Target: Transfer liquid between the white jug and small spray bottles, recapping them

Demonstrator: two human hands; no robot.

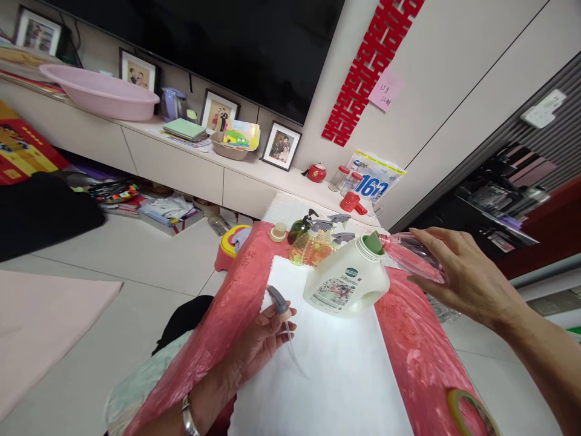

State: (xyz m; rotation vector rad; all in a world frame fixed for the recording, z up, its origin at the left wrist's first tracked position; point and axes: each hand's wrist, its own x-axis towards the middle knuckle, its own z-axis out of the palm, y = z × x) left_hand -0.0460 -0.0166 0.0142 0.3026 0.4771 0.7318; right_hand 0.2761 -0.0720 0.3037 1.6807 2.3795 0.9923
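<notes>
My left hand (267, 333), wearing a silver bracelet, pinches a grey trigger spray head (278, 301) with a thin clear tube hanging below it. My right hand (472, 278) grips a clear plastic bottle (415, 255), tilted on its side. The bottle's neck is close to the green spout (373, 243) of a white detergent jug (347, 278); whether they touch I cannot tell. That jug stands uncapped on a white cloth (336, 375). Behind it are several spray bottles, including a yellowish one (302, 247) and a dark green one (297, 230).
A red plastic cover (218, 351) lies over the table. A roll of tape (469, 412) sits at the near right edge, and a pale cap (278, 232) at the back left. Beyond runs a low cabinet (181, 157) with photo frames and a pink basin (102, 94).
</notes>
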